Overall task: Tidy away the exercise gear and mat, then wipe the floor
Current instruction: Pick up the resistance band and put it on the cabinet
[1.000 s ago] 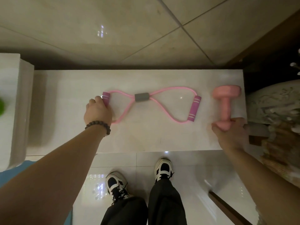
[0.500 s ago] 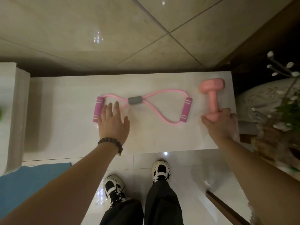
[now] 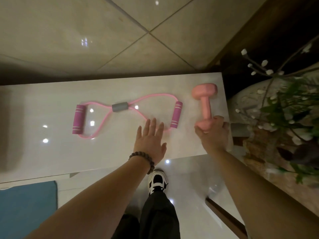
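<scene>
Small pink dumbbell with a matte rubbery coat [image 3: 204,107] lying on the glossy white marble-look bench top [image 3: 51,152], near its right end, far head close to the back corner, near head wrapped by the right hand [image 3: 213,133]. Fingers curled over that near head, thumb on its left side; grip looks closed on the head, not on the thin shaft. Just to the left, apart from the dumbbell, pink figure-eight resistance tube with magenta foam handles and a grey centre sleeve [image 3: 119,107], flat on the same top. Left hand [image 3: 150,140] open, fingers spread, palm down, fingertips at the tube's right loop; contact or hover not clear. Beaded bracelet [image 3: 142,161] at that wrist. Best handling, by judgement: set the weight down fully before letting go, long axis square to the edge, clear of the right rim beside the leafy plant with white buds [image 3: 283,107]. Avoid rolling toward that drop; polished surface likely slick. Blue exercise mat [image 3: 27,206] on the floor lower left, yet to be dealt with.
</scene>
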Demonstrator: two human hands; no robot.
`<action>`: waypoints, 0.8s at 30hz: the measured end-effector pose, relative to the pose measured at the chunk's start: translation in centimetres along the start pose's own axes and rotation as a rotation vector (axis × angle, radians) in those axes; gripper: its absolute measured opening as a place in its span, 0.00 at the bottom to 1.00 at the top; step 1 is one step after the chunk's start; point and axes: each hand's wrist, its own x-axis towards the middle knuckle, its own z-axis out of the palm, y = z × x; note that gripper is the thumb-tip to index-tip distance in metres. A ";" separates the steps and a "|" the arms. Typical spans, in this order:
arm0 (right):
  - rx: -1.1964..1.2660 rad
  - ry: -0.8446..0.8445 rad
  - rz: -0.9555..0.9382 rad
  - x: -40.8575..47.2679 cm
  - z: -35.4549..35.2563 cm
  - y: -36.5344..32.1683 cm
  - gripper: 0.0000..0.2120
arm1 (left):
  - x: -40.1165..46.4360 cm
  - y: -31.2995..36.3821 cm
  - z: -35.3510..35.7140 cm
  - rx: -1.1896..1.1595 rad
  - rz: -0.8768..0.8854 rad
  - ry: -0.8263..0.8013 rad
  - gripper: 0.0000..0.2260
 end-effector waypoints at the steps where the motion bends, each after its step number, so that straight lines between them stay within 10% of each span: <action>1: 0.000 -0.001 0.005 0.0 0.1 0.1 0.37 | 0.1 0.2 0.3 -0.006 -0.011 -0.016 0.31; 24: -0.314 -0.136 -0.257 -5.2 -8.5 -4.5 0.35 | -7.9 -3.6 -9.9 -0.143 -0.144 0.066 0.29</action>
